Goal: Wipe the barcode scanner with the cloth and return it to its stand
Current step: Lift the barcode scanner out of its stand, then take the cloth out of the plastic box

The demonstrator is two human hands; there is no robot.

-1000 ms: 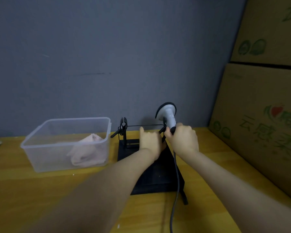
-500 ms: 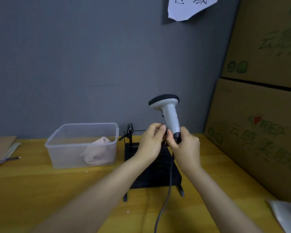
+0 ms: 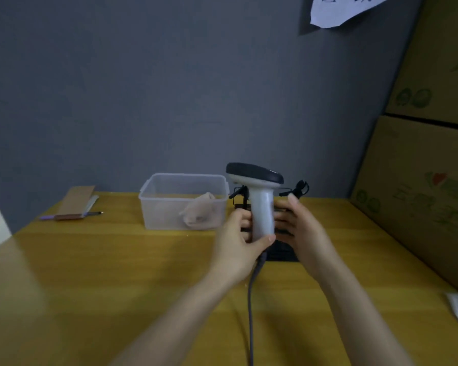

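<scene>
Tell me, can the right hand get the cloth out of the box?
Probably yes. The right hand is open and empty, the clear box has no lid, and the cloth lies inside. It must cross past the scanner held in the left hand.

The barcode scanner looks like smooth plastic — a pale grey-white handle with a faint sheen, capped by a darker matt head. Its cable has a dull grey rubbery sheath. Behind it the stand is black and matt, with thin dark wire-like arms. The storage box is translucent plastic, slightly frosted, its rim catching soft light; the cloth inside is a soft, crumpled beige fabric. The tabletop shows a yellow wood-grain finish — smooth, with a low satin gloss. The cartons are matt brown cardboard with green print. The wall is flat matt grey, the sheet pinned on it white paper.
</scene>
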